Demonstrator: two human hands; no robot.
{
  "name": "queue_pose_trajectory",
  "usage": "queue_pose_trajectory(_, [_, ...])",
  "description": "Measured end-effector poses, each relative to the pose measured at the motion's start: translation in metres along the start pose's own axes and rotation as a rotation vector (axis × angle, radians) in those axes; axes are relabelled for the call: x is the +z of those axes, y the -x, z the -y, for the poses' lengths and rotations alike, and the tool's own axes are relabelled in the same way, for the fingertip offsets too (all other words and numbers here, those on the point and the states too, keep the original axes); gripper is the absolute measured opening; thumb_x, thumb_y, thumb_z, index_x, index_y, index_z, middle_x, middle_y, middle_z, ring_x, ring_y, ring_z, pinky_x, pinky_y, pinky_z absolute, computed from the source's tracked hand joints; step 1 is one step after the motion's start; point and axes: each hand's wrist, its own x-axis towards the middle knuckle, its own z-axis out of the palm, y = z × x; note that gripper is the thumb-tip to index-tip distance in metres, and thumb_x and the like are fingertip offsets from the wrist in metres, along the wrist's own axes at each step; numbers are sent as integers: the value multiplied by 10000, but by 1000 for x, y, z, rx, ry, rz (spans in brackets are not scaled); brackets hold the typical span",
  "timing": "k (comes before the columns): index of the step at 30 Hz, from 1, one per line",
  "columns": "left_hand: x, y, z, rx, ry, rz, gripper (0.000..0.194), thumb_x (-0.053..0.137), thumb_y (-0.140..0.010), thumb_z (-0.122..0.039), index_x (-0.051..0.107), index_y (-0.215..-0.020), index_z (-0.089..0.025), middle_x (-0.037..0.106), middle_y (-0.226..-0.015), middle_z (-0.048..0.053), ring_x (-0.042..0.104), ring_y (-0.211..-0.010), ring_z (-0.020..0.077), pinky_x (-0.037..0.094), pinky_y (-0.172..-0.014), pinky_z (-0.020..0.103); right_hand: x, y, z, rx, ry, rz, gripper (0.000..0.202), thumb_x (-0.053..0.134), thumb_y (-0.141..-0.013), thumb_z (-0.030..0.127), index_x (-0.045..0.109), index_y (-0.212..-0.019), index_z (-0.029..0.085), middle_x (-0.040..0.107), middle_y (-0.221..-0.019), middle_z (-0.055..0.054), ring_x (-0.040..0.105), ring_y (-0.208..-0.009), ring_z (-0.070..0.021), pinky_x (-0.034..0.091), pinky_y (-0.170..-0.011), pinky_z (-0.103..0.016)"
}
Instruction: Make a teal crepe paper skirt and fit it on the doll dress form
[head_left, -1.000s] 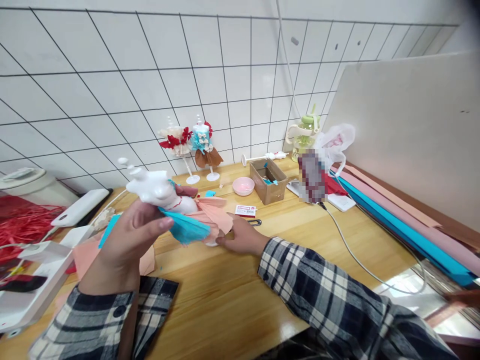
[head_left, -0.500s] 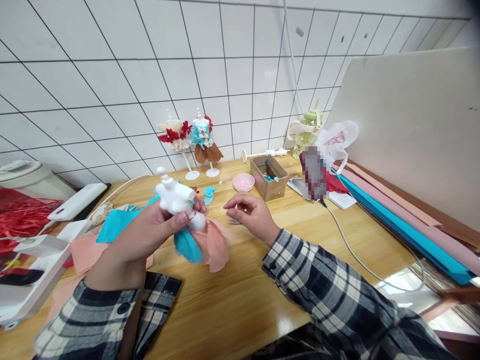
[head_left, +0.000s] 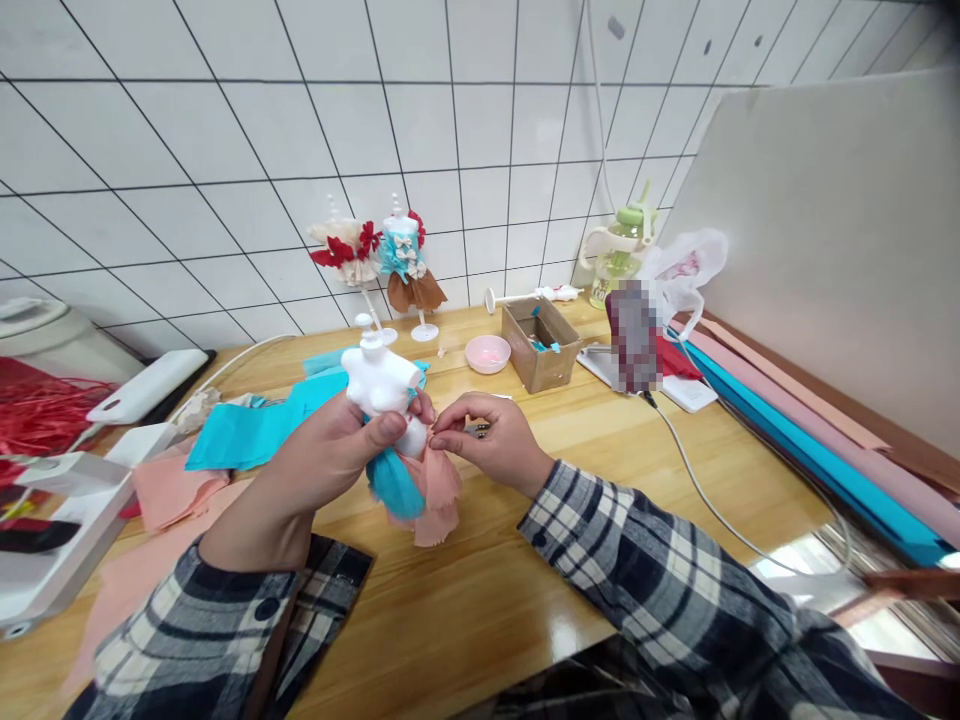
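A small white mannequin (head_left: 381, 378) stands nearly upright in my left hand (head_left: 330, 455), whose fingers wrap round its torso. Round its waist hang a blue paper piece (head_left: 396, 484) and pink crepe paper (head_left: 433, 490). My right hand (head_left: 491, 440) is pinched at the mannequin's waist, by the top of the pink paper. Whatever is between those fingertips is too small to make out. Part of a small metal tool (head_left: 478, 430) shows behind the right fingers.
Two dressed mannequins (head_left: 406, 250) stand by the tiled wall. A pink bowl (head_left: 487, 354), a cardboard box (head_left: 541, 350) and a green-lidded bottle (head_left: 619, 250) are farther back. Blue paper (head_left: 240, 436) and a white power strip (head_left: 75, 540) lie left; paper rolls (head_left: 810, 450) lie right.
My right hand has moved left to touch the mannequin's waist. The mannequin, in my left hand, has shifted right and become more upright. The view has shifted slightly.
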Motion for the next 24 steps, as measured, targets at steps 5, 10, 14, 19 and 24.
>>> queue_pose_trajectory(5, [4,2,0,-33,-54,-11,366,544,-868,-534,600,-1008,-201,621,-829,54,586,-714,193,479,-653,293,-1,0,5,53,6,-8,164,757,-707,309,659,-643,195,663,-689,-2,579,-665,-146,468,-653,-284])
queue_pose_trajectory(10, [8,5,-3,-28,-48,-21,333,545,-860,-549,577,-904,-221,630,-820,49,590,-708,188,484,-630,282,-2,1,7,14,73,10,194,761,-719,295,628,-621,192,640,-683,7,571,-669,-140,447,-663,-280])
queue_pose_trajectory(14, [6,5,-2,5,-31,36,338,549,-860,-546,581,-911,-214,634,-899,64,583,-755,191,477,-658,293,-5,-1,4,-29,65,32,205,779,-708,319,635,-618,204,648,-689,5,589,-685,-155,456,-681,-299])
queue_pose_trajectory(19, [0,5,-3,10,17,110,399,604,-793,-598,603,-912,-218,625,-971,84,585,-839,230,472,-692,319,-22,-8,3,-74,12,224,155,717,-775,379,719,-732,230,703,-795,-21,636,-778,-183,480,-772,-338])
queue_pose_trajectory(24, [-6,5,-1,98,-31,21,395,662,-753,-587,586,-898,-228,530,-1030,53,513,-826,185,431,-668,272,-33,-9,8,-73,77,206,301,660,-799,498,671,-814,198,654,-803,-28,573,-730,-156,451,-684,-291])
